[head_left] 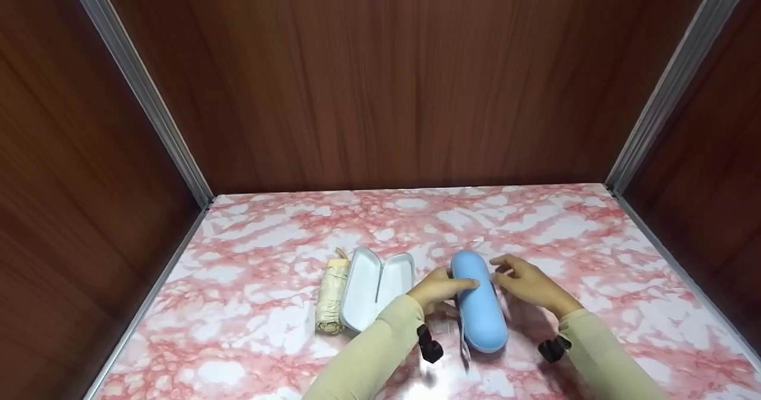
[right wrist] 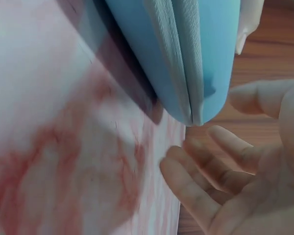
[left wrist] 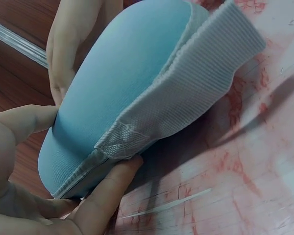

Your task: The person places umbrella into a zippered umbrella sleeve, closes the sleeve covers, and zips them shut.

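A long blue case with rounded ends is gripped by my left hand. The thumb lies over its top and the fingers reach along the side and underneath. Two pale trim bands meet in a closed seam around it, and a ribbed white strap hangs off one side. The case is tilted slightly over the table. My right hand is beside the far right end, fingers spread and slightly bent, with a gap to the case in the right wrist view.
Left of the case lies an opened hinged case with a pale lining. Close against it is a cream rolled bundle with a short cord at its far end. All are on a red-and-white marbled table. Wood panels enclose the back and sides.
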Action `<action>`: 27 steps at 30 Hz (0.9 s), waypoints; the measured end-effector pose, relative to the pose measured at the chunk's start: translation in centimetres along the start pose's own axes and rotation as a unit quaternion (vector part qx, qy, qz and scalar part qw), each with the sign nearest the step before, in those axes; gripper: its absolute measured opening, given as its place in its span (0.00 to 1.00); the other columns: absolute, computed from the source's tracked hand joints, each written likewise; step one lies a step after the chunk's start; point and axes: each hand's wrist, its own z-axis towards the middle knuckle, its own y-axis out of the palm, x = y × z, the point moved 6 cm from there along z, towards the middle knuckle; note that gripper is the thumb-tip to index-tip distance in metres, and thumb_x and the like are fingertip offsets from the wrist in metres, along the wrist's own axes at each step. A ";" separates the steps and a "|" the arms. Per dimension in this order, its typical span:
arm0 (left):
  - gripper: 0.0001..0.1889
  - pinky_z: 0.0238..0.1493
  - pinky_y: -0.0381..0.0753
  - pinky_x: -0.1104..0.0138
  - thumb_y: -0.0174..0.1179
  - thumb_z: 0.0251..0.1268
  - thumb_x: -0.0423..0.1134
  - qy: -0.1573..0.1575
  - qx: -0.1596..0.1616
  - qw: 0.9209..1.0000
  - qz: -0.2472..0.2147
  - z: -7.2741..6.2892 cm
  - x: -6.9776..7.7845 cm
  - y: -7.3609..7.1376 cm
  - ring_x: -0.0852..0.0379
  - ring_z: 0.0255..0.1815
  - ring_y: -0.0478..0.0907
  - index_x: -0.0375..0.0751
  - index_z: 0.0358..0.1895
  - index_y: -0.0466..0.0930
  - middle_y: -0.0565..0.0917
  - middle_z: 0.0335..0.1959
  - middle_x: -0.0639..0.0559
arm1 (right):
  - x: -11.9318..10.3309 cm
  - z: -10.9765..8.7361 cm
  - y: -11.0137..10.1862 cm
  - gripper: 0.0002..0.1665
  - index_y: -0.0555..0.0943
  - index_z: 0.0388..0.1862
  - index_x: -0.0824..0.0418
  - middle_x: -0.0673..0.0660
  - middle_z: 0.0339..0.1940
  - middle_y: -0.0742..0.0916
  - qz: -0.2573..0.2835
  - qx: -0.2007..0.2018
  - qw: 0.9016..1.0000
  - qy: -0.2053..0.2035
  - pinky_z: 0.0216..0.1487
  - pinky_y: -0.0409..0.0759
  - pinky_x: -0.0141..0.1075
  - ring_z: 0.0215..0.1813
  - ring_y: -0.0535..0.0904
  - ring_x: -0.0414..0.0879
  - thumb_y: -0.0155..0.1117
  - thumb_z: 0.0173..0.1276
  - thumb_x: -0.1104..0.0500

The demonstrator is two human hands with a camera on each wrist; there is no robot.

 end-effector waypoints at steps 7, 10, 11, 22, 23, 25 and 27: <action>0.27 0.38 0.86 0.50 0.69 0.60 0.42 0.003 0.003 1.000 -0.001 0.0 0.1 0.0 0.46 0.45 0.82 0.36 0.60 0.73 0.82 0.44 0.44 | -0.2 2.4 -0.6 0.20 0.76 0.61 0.70 0.67 0.54 0.82 -0.054 0.026 0.998 -0.008 0.54 0.79 0.54 0.54 0.79 0.60 0.54 0.78 0.58; 0.26 0.38 0.86 0.50 0.69 0.60 0.42 0.005 0.002 1.000 0.004 0.0 0.1 0.1 0.46 0.45 0.82 0.36 0.58 0.74 0.82 0.44 0.45 | -0.2 3.3 -0.7 0.20 0.77 0.60 0.68 0.66 0.57 0.82 -0.072 0.030 0.997 -0.009 0.58 0.75 0.57 0.57 0.78 0.61 0.53 0.79 0.56; 0.25 0.38 0.86 0.50 0.69 0.60 0.42 0.005 0.002 1.000 0.007 0.0 0.1 0.1 0.47 0.44 0.82 0.36 0.58 0.75 0.82 0.43 0.45 | -0.2 3.6 -0.6 0.21 0.78 0.60 0.68 0.66 0.57 0.82 -0.073 0.027 0.997 -0.010 0.59 0.74 0.58 0.58 0.78 0.62 0.53 0.79 0.55; 0.23 0.37 0.86 0.51 0.69 0.61 0.42 -0.005 0.007 1.000 0.009 0.1 0.0 0.0 0.48 0.43 0.82 0.37 0.57 0.76 0.82 0.43 0.46 | -0.2 6.0 0.0 0.22 0.80 0.59 0.63 0.64 0.60 0.82 -0.092 -0.015 0.996 -0.004 0.64 0.69 0.61 0.65 0.73 0.64 0.48 0.82 0.50; 0.24 0.37 0.86 0.51 0.69 0.61 0.42 -0.005 0.007 1.000 0.007 0.1 0.0 0.0 0.48 0.43 0.82 0.37 0.58 0.76 0.82 0.43 0.45 | -0.1 6.3 0.1 0.23 0.80 0.60 0.63 0.64 0.60 0.82 -0.093 -0.018 0.995 -0.001 0.64 0.68 0.61 0.66 0.73 0.63 0.48 0.82 0.50; 0.24 0.37 0.86 0.51 0.69 0.61 0.42 -0.004 0.006 1.000 0.005 0.1 0.0 0.1 0.48 0.43 0.82 0.38 0.58 0.76 0.82 0.43 0.45 | 0.1 6.6 0.3 0.24 0.79 0.63 0.64 0.64 0.62 0.81 -0.094 -0.027 0.995 0.000 0.66 0.67 0.61 0.67 0.72 0.64 0.47 0.82 0.50; 0.24 0.36 0.86 0.50 0.69 0.61 0.41 -0.004 0.006 1.000 0.004 0.1 0.0 0.1 0.48 0.43 0.82 0.38 0.58 0.75 0.82 0.43 0.45 | 0.3 6.9 0.6 0.25 0.78 0.63 0.64 0.64 0.62 0.81 -0.087 -0.035 0.996 -0.002 0.66 0.66 0.61 0.67 0.71 0.63 0.46 0.82 0.50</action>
